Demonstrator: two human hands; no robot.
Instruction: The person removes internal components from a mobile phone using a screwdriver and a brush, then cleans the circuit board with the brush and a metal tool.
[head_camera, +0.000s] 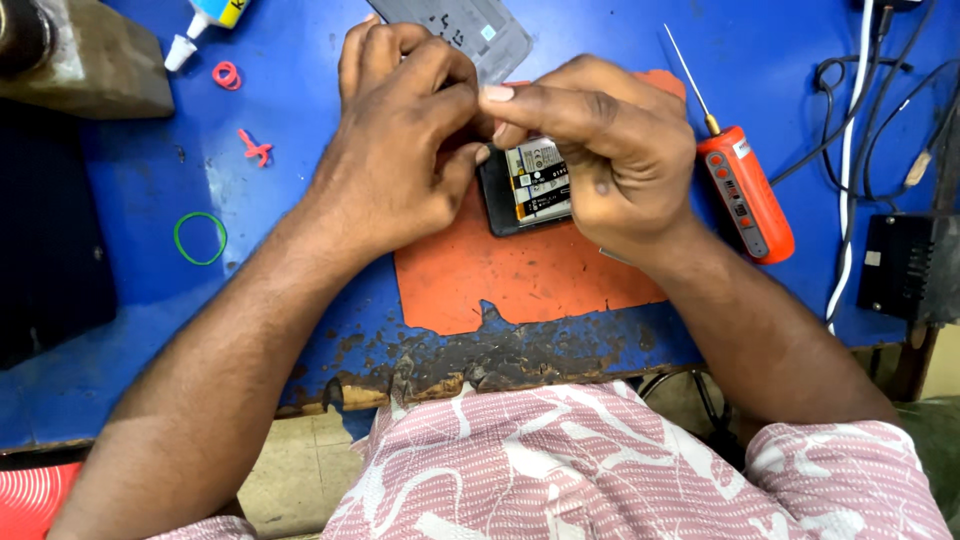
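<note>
a view from above of a person's two hands working on an opened phone (530, 185) that lies on an orange mat (520, 275) on a worn blue bench (300, 130). the phone's back is already off, so its battery and inner parts show; a grey cover panel (470, 30) lies just beyond the hands. the left hand (395, 145) is curled, fingers bent in against the phone's left edge. the right hand (590, 145) arches over the phone, its fingertips pressed together with the left hand's as if pinching something small. judging from this, the opening is done and work inside the phone is under way.

an orange electric screwdriver (745, 195) rests untouched just right of the right hand. a green rubber band (200, 238) lies well to the left.

hidden: whatever the fingertips pinch, and most of the phone under the hands. the cover panel is cut off at the top edge.
</note>
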